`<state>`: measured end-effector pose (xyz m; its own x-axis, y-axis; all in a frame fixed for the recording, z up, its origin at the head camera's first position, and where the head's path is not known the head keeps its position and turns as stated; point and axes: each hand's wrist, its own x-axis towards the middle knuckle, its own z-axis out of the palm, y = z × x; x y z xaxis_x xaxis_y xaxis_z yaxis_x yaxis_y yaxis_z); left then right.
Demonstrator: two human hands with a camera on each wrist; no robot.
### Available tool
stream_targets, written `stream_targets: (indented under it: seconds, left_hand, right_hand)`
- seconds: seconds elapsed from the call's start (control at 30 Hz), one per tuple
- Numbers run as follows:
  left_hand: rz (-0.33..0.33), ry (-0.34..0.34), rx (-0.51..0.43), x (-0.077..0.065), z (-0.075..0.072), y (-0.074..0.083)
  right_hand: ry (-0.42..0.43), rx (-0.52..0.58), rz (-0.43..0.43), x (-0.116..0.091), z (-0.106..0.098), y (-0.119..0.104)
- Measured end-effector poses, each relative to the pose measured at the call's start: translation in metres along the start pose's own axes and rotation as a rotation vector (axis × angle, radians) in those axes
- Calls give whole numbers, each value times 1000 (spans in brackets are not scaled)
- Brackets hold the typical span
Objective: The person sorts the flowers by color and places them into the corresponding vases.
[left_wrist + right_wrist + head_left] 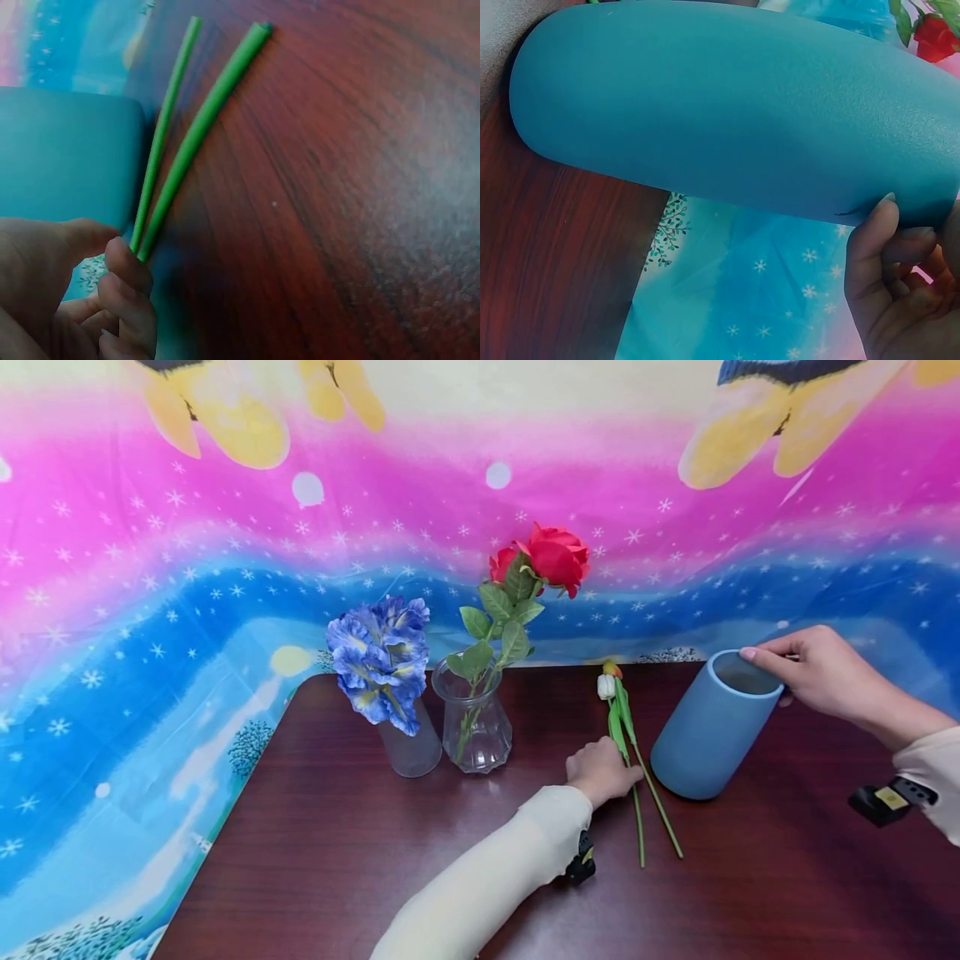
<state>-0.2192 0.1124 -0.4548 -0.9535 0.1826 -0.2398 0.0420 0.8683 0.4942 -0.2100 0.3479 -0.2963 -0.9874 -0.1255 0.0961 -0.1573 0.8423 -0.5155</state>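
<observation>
My left hand (602,772) is low over the table at two tulips, a white tulip (606,687) and an orange tulip (613,670). Its thumb and curled fingers pinch at their green stems (199,124), whose cut ends extend past the fingertips toward me. My right hand (817,672) grips the rim of a blue vase (712,727), thumb at the mouth and fingers outside. The vase leans to the right, its base at the tabletop. In the right wrist view the fingers (874,240) press against the vase wall near the rim.
Left of the tulips stands a faceted clear glass vase (480,735) with red roses (555,558). Beside it a frosted vase (412,747) holds blue flowers (378,660). A patterned cloth (420,485) hangs behind the dark wooden table (337,860).
</observation>
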Motion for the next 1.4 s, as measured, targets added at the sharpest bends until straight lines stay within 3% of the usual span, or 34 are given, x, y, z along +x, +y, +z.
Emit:
stream_targets:
  seconds: [0.27,0.4,0.6,0.77,1.03,1.4]
  left_hand:
    - [4,57,177,3,8,6]
    - [24,20,180,1,4,9]
    - [-11,-69,8,-5,-7,7]
    - [-67,-92,-146,1,-2,-1]
    - [-115,-14,-321,-1,-5,-13]
    - [-46,142,-548,-14,-10,-24]
  right_hand:
    - [-8,-9,-1,1,0,-1]
    - [-20,-14,3,1,-1,-1]
    - [-14,-20,-5,0,-1,0]
    - [-15,-22,-8,1,-1,0]
    - [-18,-29,-9,0,-2,0]
    - [-14,-26,-12,0,-1,-1]
